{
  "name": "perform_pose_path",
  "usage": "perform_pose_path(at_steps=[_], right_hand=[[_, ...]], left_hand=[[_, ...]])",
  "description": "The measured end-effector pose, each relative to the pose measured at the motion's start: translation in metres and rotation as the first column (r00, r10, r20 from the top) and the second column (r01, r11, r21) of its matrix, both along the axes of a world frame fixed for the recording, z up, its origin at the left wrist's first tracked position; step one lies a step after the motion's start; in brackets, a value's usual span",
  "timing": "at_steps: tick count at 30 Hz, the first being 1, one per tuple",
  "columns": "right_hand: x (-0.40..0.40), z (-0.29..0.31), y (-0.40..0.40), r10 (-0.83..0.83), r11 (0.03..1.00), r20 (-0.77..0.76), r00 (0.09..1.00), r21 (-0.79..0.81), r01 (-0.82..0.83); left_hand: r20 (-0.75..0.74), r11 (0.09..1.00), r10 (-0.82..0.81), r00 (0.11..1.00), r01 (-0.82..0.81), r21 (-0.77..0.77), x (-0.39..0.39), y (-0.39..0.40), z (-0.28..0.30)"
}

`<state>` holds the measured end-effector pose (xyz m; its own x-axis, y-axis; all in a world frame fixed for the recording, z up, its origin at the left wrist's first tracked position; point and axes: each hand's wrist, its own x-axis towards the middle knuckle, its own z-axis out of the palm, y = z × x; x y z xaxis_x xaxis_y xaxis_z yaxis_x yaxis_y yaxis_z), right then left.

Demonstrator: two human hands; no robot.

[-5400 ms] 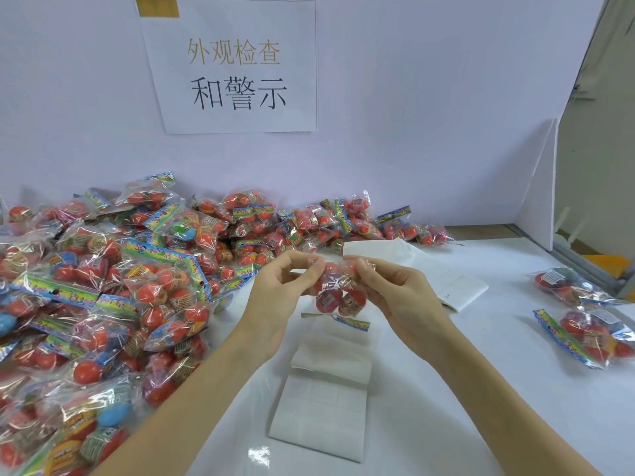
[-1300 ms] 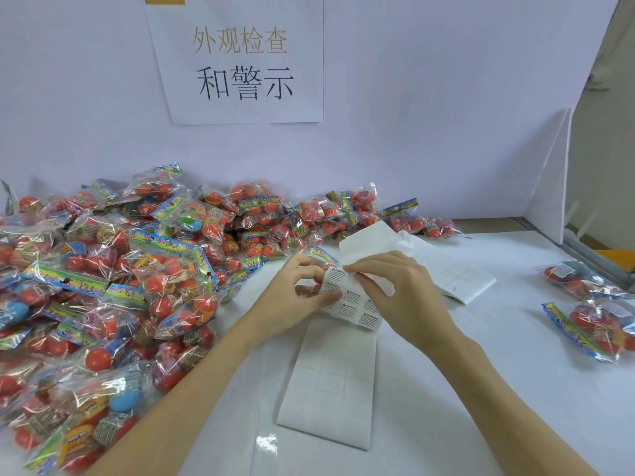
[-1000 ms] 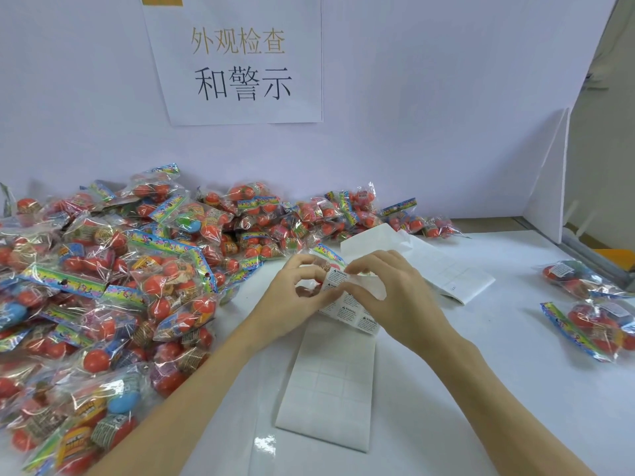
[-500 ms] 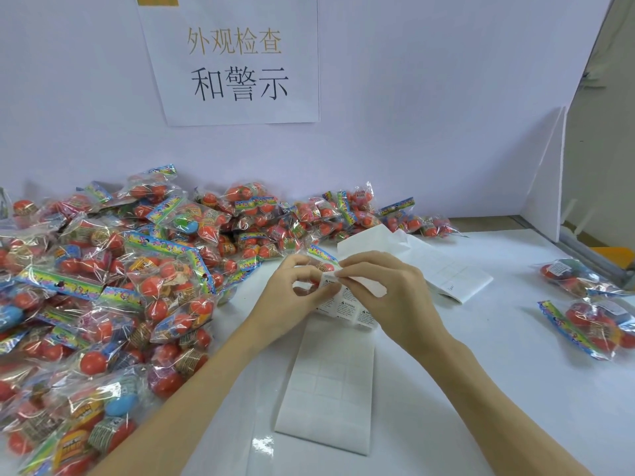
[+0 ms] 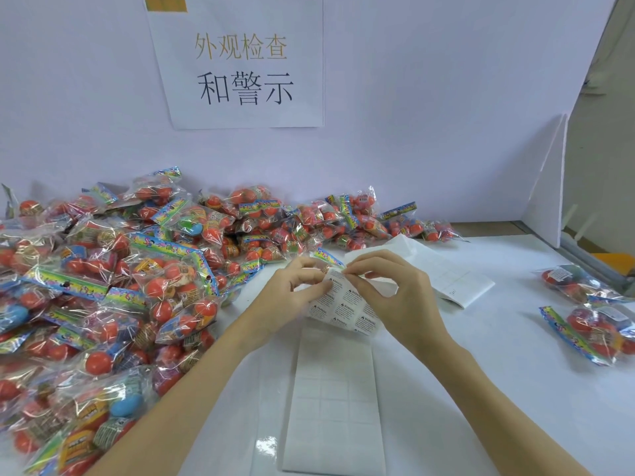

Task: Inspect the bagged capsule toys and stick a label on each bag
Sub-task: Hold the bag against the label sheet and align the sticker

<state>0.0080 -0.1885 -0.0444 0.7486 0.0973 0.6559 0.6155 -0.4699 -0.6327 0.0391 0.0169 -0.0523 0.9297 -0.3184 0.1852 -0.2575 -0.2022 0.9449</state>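
A white sheet of warning labels [image 5: 347, 309] is lifted off the table in front of me. My left hand [image 5: 292, 290] holds its left edge with thumb and fingers, and a bagged capsule toy [image 5: 328, 259] peeks out behind that hand. My right hand [image 5: 398, 297] pinches a label at the sheet's top corner between thumb and forefinger. A large heap of bagged capsule toys [image 5: 137, 286] covers the left of the table.
A peeled label backing sheet [image 5: 333, 400] lies flat near me. More label sheets [image 5: 457, 280] lie behind my right hand. Two bagged toys [image 5: 584, 310] sit apart at the right edge. A white partition [image 5: 546, 187] and a wall sign [image 5: 240, 63] stand behind.
Several seconds ago both hands held a bagged toy up. Since then the label sheet came into my hands, and over the last second my right fingers stay at its top corner.
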Motion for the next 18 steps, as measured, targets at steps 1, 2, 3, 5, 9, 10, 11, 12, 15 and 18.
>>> perform_pose_path(at_steps=[1, 2, 3, 5, 9, 10, 11, 12, 15, 18], right_hand=[[0.0, 0.0, 0.0, 0.001, 1.0, 0.017, 1.0, -0.025, -0.001], [-0.001, -0.001, -0.001, 0.003, 0.998, 0.042, 0.999, -0.062, 0.0], [-0.001, -0.001, -0.001, 0.003, 0.994, 0.073, 0.997, -0.113, 0.005], [-0.002, -0.002, 0.001, 0.002, 0.974, 0.137, 0.991, -0.226, 0.029], [-0.001, 0.0, 0.004, -0.003, 0.999, 0.092, 0.996, -0.052, 0.008], [-0.001, 0.002, 0.003, -0.021, 0.999, 0.057, 0.998, 0.035, 0.019], [0.001, 0.003, 0.002, -0.038, 0.993, 0.005, 0.999, 0.113, 0.037], [0.002, 0.005, 0.0, -0.043, 0.981, -0.062, 0.997, 0.187, 0.054], [0.004, 0.009, -0.004, 0.007, 0.928, -0.218, 0.976, 0.365, 0.075], [0.002, 0.012, -0.005, 0.083, 0.897, -0.268, 0.96, 0.44, 0.045]], left_hand=[[-0.023, 1.0, 0.015, 1.0, -0.016, -0.017, 0.0, -0.001, -0.001], [-0.043, 0.999, 0.036, 0.998, -0.037, -0.029, 0.001, -0.002, -0.002], [-0.061, 0.997, 0.06, 0.996, -0.062, -0.038, 0.002, -0.003, -0.002], [-0.107, 0.99, 0.103, 0.989, -0.112, -0.08, 0.003, -0.005, -0.002], [-0.156, 0.949, 0.182, 0.971, -0.215, -0.229, 0.004, -0.006, 0.001], [-0.126, 0.936, 0.206, 0.97, -0.233, -0.265, 0.003, -0.005, 0.003], [-0.075, 0.924, 0.242, 0.967, -0.253, -0.288, 0.002, -0.004, 0.005], [-0.015, 0.913, 0.289, 0.957, -0.28, -0.295, 0.002, -0.001, 0.007], [0.106, 0.902, 0.335, 0.936, -0.286, -0.324, 0.005, 0.008, 0.01], [0.099, 0.9, 0.272, 0.957, -0.217, -0.378, 0.005, 0.01, 0.011]])
